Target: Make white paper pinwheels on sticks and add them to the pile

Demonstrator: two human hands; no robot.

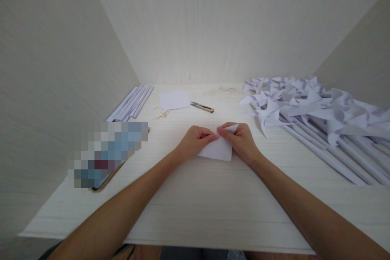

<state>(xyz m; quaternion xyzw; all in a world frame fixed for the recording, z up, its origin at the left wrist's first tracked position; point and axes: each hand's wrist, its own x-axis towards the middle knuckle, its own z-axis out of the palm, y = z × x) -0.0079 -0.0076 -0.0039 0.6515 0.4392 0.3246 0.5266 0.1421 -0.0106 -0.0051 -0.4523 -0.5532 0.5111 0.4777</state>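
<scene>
Left hand: the person's left hand [194, 143] pinches a small, flat white paper sheet [218, 151] between thumb and fingers.
Right hand: the right hand [245, 141] pinches the same sheet, one pointed corner rising past its thumb.
Paper's place: between both hands, above the pale wood-grained table [195, 203].
Beyond the hands: slim metal snips [202, 107], near a white rectangular paper piece [174, 100].
Right side: heaped white paper pinwheels [304, 103] on rolled sticks [332, 152].

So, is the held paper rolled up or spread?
Spread, not rolled: the paper shows a broad face between left hand and right hand. Whether it's folded, I cannot tell.
</scene>
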